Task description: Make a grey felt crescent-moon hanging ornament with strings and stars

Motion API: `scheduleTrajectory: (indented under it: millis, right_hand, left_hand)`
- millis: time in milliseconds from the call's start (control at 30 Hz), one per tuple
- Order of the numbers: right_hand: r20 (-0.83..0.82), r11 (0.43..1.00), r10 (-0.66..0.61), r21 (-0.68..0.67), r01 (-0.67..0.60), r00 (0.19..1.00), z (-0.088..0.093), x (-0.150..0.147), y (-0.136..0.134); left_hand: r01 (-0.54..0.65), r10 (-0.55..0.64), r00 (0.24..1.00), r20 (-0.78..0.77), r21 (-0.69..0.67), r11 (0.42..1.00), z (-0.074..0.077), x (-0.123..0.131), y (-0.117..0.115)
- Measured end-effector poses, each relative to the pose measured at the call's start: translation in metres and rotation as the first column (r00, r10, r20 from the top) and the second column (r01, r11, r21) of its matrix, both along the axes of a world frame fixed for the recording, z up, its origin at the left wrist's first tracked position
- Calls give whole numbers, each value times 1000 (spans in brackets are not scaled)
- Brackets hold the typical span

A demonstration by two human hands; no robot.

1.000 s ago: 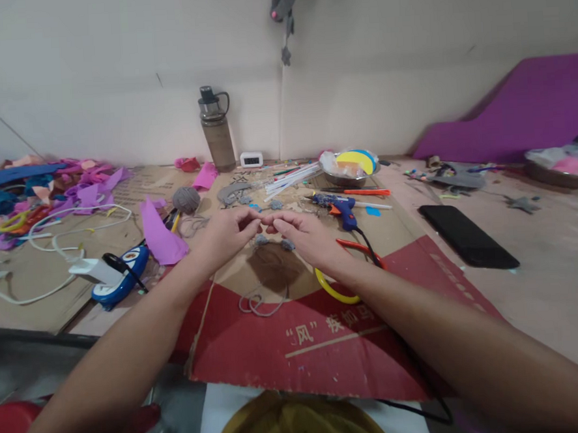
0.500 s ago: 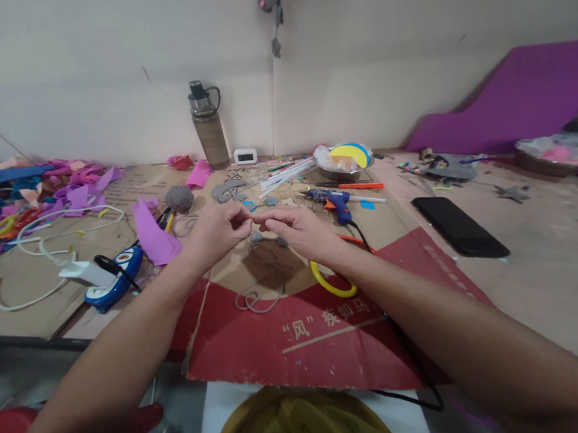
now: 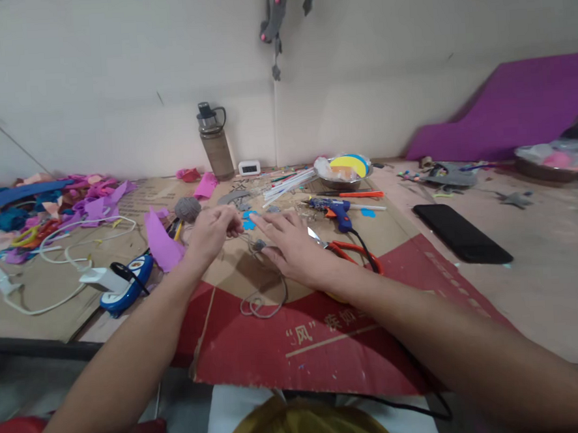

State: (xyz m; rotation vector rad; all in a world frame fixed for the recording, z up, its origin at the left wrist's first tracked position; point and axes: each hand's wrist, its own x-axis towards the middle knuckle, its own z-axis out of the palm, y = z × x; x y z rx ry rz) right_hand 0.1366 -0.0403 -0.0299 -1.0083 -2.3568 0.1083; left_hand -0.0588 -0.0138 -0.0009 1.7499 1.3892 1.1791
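My left hand is closed over the cardboard, its fingertips curled together; what they hold, if anything, is too small to make out. A thin grey yarn strand lies looped on the cardboard and runs up between my hands. My right hand is stretched out palm down, fingers apart, low over the sheet beside a small grey piece. Blue scraps lie just beyond the fingertips. Scissors with orange-red handles rest partly under my right forearm. A grey yarn ball sits behind my left hand.
A blue glue gun lies right of my hands, near white sticks and a filled bowl. A phone is farther right. A bottle stands by the wall. Left are a power strip, cables and felt scraps.
My hands have drawn apart from touching fingertips. The right fingers have spread and lowered toward the cardboard, and the left hand has moved slightly down. The view has tilted upward a little.
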Motion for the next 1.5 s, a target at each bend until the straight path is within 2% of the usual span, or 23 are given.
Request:
scheduleTrajectory:
  millis: [100,267,333,433,500,633,733,900,1033,1133,1200,1233,1300,1367,1433,1500]
  right_hand:
    - [56,996,-68,58,65,996,-2,1,0]
    - [66,989,-95,118,87,993,-4,4,2]
    - [45,991,-84,113,78,995,-3,4,2]
    - [-9,996,-50,67,51,999,-1,4,2]
    - [-69,1000,-19,6,20,997,0,5,3]
    - [-276,988,28,-136,-68,961,2,8,11]
    - [-405,969,35,-211,-131,914,0,9,17]
    - [-433,952,40,-258,-166,901,-3,4,14]
    - [-442,956,60,-231,-179,895,2,3,7]
    - [-477,965,33,-213,-152,878,7,7,9]
    - [-496,969,-19,-224,-106,868,8,9,12]
    - [-505,969,-46,-232,-84,862,8,10,14]
    - [-520,968,-84,-244,-53,850,6,12,18]
    - [-521,970,-100,-242,-35,848,4,13,21]
    - [-517,974,-106,-227,-17,850,1,15,25]
    - [-510,977,-115,-211,5,852,-1,17,28]
  left_hand:
    - [124,-123,991,54,-8,992,-2,5,-1]
    - [118,-117,989,91,2,993,-5,8,-2]
    - [100,-101,993,59,21,995,-5,8,-3]
    - [75,-69,995,-67,97,992,-3,6,-5]
    - [77,-39,976,-214,170,982,-2,4,-7]
    - [185,7,853,-521,316,931,-4,2,-8]
    - [222,25,817,-577,353,909,-8,6,-10]
    - [99,103,845,-525,343,934,-8,14,-13]
    - [-71,194,891,-410,296,953,-4,4,-4]
    - [-259,295,945,-141,230,938,0,-14,6]
    - [-328,330,944,21,186,926,4,-26,11]
    - [-358,354,934,55,172,918,6,-31,13]
    - [-383,385,923,27,169,908,8,-40,16]
    - [-375,396,911,-113,166,912,6,-47,19]
    - [-348,369,897,-243,125,929,1,-54,24]
    - [-315,342,894,-289,137,939,-6,-59,29]
